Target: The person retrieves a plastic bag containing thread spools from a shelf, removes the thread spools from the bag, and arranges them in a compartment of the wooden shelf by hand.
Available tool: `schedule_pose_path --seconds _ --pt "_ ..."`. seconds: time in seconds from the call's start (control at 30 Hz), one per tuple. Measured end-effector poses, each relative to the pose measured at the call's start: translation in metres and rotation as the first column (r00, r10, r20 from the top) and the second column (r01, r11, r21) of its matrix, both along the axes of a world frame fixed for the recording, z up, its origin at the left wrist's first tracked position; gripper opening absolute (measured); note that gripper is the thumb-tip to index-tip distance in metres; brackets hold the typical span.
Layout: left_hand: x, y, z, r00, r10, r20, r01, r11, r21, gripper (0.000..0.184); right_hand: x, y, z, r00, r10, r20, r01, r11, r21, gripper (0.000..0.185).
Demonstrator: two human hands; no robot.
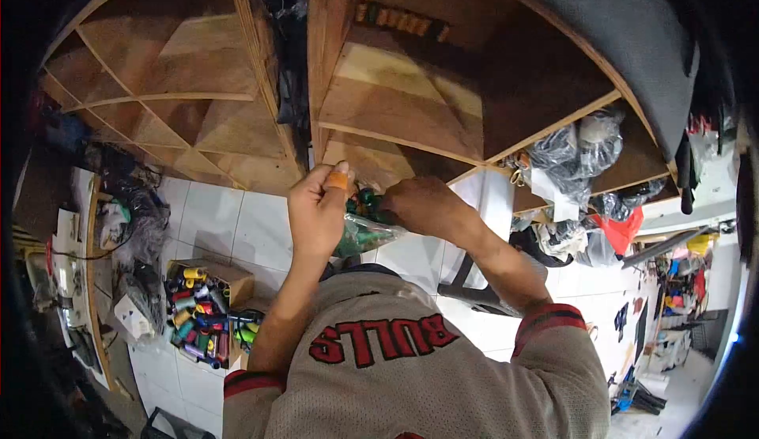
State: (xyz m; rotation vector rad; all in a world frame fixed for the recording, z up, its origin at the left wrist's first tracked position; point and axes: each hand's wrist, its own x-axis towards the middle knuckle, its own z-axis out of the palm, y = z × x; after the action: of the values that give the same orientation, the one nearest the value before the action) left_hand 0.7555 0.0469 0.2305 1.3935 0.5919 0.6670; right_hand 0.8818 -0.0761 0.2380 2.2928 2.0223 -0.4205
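A clear plastic bag with green thread spools in it hangs in front of my chest. My left hand is closed on the left side of the bag near its top. Something small and orange shows at the left thumb; I cannot tell whether it is held or wrapped round it. My right hand is at the right side of the bag's opening, fingers curled in toward the green spools. Its fingertips are in shadow and partly hidden, so what they grip is unclear.
Wooden shelving stands close ahead, with a row of spools in one compartment. A cardboard box full of coloured thread spools sits on the tiled floor at left. Black plastic bags fill the right-hand shelf; a chair is below.
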Motion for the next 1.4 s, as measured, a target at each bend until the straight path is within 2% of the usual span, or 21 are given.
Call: schedule_pose_path --seconds 0.03,0.07,0.13,0.17,0.27,0.33,0.37,0.47,0.6,0.63,0.73,0.8,0.87,0.9,0.97,1.07,1.13,1.17,1.37,1.4 --pt "-0.002 0.002 0.005 0.999 -0.032 -0.039 0.033 0.998 0.048 0.025 0.002 -0.005 0.0 0.999 0.02 -0.042 -0.019 0.999 0.036 0.02" --pt "-0.003 0.004 0.008 0.995 -0.06 -0.081 0.068 0.993 0.097 0.026 0.003 -0.009 0.002 0.995 -0.027 -0.098 0.038 0.993 0.114 0.022" --pt "-0.004 0.004 0.005 0.995 -0.093 -0.037 0.095 0.993 0.072 0.027 -0.001 -0.013 0.018 0.97 -0.102 -0.223 0.158 0.956 0.247 0.026" --pt "-0.006 0.005 0.007 0.993 -0.109 -0.044 0.112 0.991 0.075 0.027 -0.005 -0.014 0.03 0.868 -0.231 -0.439 0.34 0.921 0.189 0.027" --pt "-0.007 0.012 0.015 0.987 -0.152 -0.041 0.154 0.986 0.058 0.027 -0.002 -0.019 0.044 0.621 -0.364 -0.694 0.629 0.76 0.165 0.027" --pt "-0.005 0.018 0.01 0.986 -0.166 -0.021 0.166 0.986 0.009 0.028 0.011 -0.02 0.034 0.351 -0.17 -0.921 0.814 0.542 0.21 0.024" --pt "-0.003 0.019 0.009 0.988 -0.156 -0.016 0.157 0.986 0.058 0.029 0.023 -0.018 0.032 0.299 -0.208 -0.931 0.874 0.45 0.18 0.024" --pt "0.0 0.018 0.016 0.985 -0.172 0.002 0.172 0.985 0.009 0.029 0.061 0.003 0.032 0.233 0.037 -0.972 0.951 0.198 0.236 0.022" --pt "0.004 0.006 0.025 0.984 -0.137 0.112 0.163 0.95 -0.266 0.028 0.156 0.017 0.011 0.322 -0.202 -0.925 0.947 0.084 0.311 0.028" --pt "0.006 0.003 0.023 0.988 -0.119 0.102 0.14 0.96 -0.241 0.028 0.19 0.021 -0.004 0.326 -0.28 -0.903 0.944 0.046 0.327 0.032" --pt "0.014 -0.001 0.015 0.978 -0.019 0.206 0.052 0.986 -0.157 0.027 0.266 0.03 -0.029 0.485 -0.39 -0.783 0.867 0.098 0.488 0.037" --pt "0.009 -0.005 0.012 0.987 0.015 0.161 0.023 0.973 -0.231 0.026 0.307 0.042 -0.046 0.582 -0.433 -0.688 0.799 0.149 0.583 0.041" --pt "0.007 -0.011 0.012 0.992 0.069 0.106 -0.04 0.968 -0.248 0.025 0.356 0.042 -0.071 0.615 -0.501 -0.609 0.771 0.221 0.597 0.041" --pt "0.003 -0.014 0.013 0.997 0.04 0.069 -0.018 0.955 -0.295 0.025 0.386 0.038 -0.085 0.605 -0.55 -0.576 0.78 0.265 0.567 0.04" --pt "0.004 -0.023 0.0 0.994 0.063 0.093 -0.035 0.959 -0.28 0.025 0.402 0.053 -0.094 0.644 -0.534 -0.548 0.754 0.322 0.572 0.038" --pt "0.001 -0.035 -0.002 0.994 0.093 0.062 -0.07 0.947 -0.314 0.024 0.39 0.063 -0.092 0.75 -0.343 -0.565 0.66 0.341 0.67 0.034" --pt "-0.001 -0.038 -0.003 0.995 0.097 0.015 -0.087 0.943 -0.321 0.023 0.388 0.072 -0.09 0.755 -0.325 -0.569 0.655 0.347 0.671 0.033" --pt "-0.004 -0.036 -0.004 0.996 0.089 -0.025 -0.092 0.968 -0.235 0.02 0.387 0.075 -0.088 0.751 -0.326 -0.575 0.661 0.351 0.664 0.033" --pt "-0.004 -0.04 -0.015 0.981 0.191 0.03 -0.169 0.922 -0.348 0.02 0.384 0.081 -0.082 0.734 -0.333 -0.592 0.679 0.359 0.64 0.03" --pt "-0.005 -0.039 -0.015 0.982 0.19 0.017 -0.174 0.93 -0.323 0.02 0.384 0.083 -0.081 0.73 -0.332 -0.597 0.683 0.36 0.635 0.03"
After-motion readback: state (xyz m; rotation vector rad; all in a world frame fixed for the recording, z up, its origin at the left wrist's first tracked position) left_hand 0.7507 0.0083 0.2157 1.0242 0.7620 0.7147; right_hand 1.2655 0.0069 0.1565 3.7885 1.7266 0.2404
